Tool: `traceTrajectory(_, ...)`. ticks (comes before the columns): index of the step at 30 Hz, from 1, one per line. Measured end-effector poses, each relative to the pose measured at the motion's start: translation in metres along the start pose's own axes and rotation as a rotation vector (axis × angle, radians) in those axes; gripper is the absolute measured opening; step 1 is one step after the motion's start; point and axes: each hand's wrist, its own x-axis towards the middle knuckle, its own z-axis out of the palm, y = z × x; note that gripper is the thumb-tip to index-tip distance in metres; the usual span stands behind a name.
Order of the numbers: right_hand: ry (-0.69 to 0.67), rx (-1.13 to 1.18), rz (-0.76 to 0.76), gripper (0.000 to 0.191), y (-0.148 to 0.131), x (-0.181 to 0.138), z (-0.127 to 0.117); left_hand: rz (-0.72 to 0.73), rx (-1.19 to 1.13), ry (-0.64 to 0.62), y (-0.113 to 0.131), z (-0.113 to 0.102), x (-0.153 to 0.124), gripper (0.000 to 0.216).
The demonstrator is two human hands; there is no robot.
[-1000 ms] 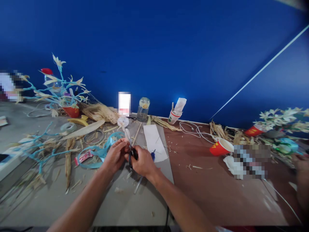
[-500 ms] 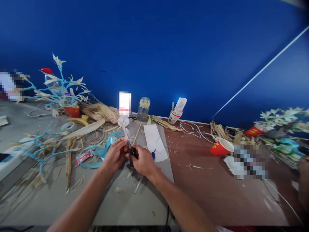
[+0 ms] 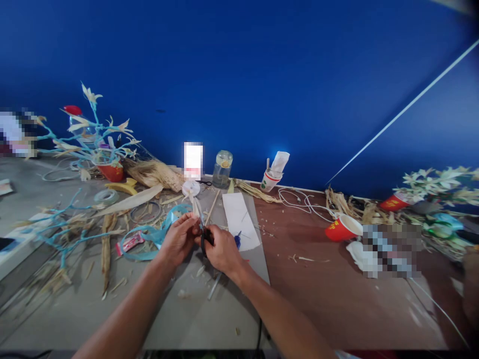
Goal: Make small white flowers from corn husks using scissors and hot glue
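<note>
The left hand (image 3: 180, 238) has fingers pinched on a thin, pale, papery strip (image 3: 194, 204) poking toward one o'clock; the right hand (image 3: 223, 251) grips black-handled metal scissors (image 3: 206, 243) at its ten o'clock; their blades sit so near the left fingertips that a slip could nip them.

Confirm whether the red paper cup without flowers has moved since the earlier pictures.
No: that red paper cup shows no visible shift either way against the left edge of the brown tabletop.
</note>
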Motion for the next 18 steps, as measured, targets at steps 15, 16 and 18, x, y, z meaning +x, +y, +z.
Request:
traceTrajectory(15, 0.013, 0.091, 0.030, 0.023, 0.0014, 0.0002, 0.0008, 0.038, -0.015, 0.020, -0.0010, -0.0036, 0.0034, 0.022)
traceTrajectory(16, 0.017, 0.122, 0.031, 0.024, 0.0017, -0.0001, 0.0011, 0.055, -0.036, 0.023, -0.0013, -0.0049, 0.0044, 0.021)
traceTrajectory(18, 0.015, 0.180, 0.026, 0.024, 0.0025, -0.0011, 0.0017, 0.080, -0.075, 0.024, -0.0019, -0.0071, 0.0063, 0.019)
